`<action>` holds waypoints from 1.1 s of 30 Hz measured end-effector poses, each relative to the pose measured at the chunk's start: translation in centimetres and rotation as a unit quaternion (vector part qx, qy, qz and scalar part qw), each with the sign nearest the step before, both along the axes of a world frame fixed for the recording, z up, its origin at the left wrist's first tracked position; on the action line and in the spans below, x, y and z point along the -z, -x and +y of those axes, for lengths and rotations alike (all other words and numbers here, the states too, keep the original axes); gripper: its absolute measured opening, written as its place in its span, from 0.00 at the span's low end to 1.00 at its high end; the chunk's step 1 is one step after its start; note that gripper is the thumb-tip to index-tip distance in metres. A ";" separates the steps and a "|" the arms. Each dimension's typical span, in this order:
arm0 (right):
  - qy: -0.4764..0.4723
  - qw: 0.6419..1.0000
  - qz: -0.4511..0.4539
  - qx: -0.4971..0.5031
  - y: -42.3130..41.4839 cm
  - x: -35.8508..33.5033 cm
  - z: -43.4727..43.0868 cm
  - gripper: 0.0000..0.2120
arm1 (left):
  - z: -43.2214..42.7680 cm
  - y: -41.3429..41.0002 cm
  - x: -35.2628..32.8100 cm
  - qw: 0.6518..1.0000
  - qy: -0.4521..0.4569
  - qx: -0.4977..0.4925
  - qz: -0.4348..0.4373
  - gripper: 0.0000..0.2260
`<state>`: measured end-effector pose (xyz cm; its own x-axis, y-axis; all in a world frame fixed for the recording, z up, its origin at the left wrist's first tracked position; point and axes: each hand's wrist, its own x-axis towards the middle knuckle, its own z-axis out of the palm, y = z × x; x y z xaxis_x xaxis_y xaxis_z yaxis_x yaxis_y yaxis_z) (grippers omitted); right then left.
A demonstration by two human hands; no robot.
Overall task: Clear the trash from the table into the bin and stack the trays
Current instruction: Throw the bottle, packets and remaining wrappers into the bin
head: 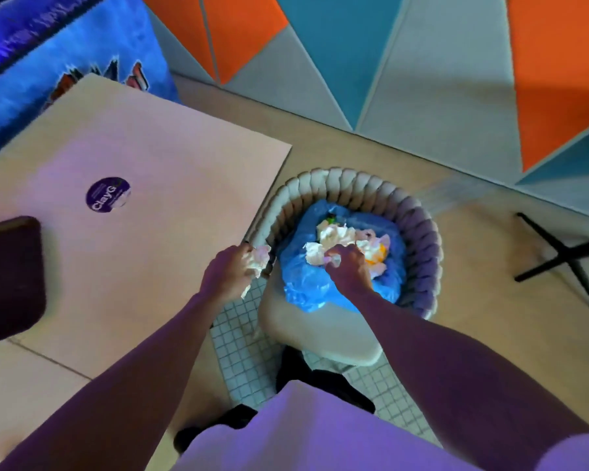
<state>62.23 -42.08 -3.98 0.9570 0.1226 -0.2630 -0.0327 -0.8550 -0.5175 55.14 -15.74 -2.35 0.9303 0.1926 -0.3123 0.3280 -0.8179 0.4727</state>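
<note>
The step in hand is the trash, and it looks close to done. The right hand [349,266] is low in the centre-right of the frame, down over the open blue bag [306,287] that serves as the bin. Its fingers are curled round a white scrap [334,259], right on top of the heap of paper [334,234] already inside. The bag sits within a round braided rim [419,232]; whether that is a basket or a chair back I cannot tell.

The left hand [233,270] is at the centre of the frame, just off the table's near corner and just beside the rim. It grips a crumpled napkin [259,260], which pokes out past the fingers towards the bag but is not yet over it.

The table [157,151] fills the left half of the frame. Its visible top carries only a round sticker [108,194] and a dark tray [11,277] at the far left edge, cut off by the frame, so how many trays lie there cannot be told.

Next, I judge, the right hand needs to let its scrap go and the left hand needs a short carry rightwards over the rim before it lets go, or the napkin may drop to the floor. After that the trays remain to be stacked
</note>
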 end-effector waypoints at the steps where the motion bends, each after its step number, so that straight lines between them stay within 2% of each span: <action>1: -0.004 1.000 -0.001 0.019 -0.5 0.2 -1.2 0.11 | -1.1 -1.0 0.1 1.000 -0.001 0.009 0.008 0.21; 4: -0.009 0.998 -0.002 0.064 -1.5 0.8 -4.5 0.12 | -4.2 -4.0 0.7 0.999 0.000 0.037 0.018 0.18; 7: -0.013 0.996 0.009 0.090 -2.5 1.5 -7.0 0.13 | -7.1 -6.6 1.2 0.998 0.012 0.057 0.025 0.20; 16: -0.037 0.988 0.012 0.149 -7.1 4.0 -11.1 0.11 | -13.4 -12.7 3.7 0.996 0.064 0.042 0.049 0.18; 25: -0.046 0.989 -0.002 0.143 -13.5 7.1 -11.9 0.12 | -16.9 -18.5 6.9 0.994 0.080 0.040 0.057 0.19; 29: -0.059 0.990 0.011 0.129 -15.9 8.4 -11.4 0.15 | -17.1 -20.3 8.0 0.991 0.104 0.069 0.056 0.21; 33: -0.012 0.993 0.028 0.110 -16.7 9.1 -10.7 0.17 | -15.7 -20.5 8.6 0.984 0.118 0.111 0.073 0.25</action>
<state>78.94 -52.83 -13.06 0.9452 -0.0812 -0.3163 -0.2471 -0.8111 -0.5302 75.62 -31.40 -10.94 0.8835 -0.1046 -0.4567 0.2313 -0.7503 0.6193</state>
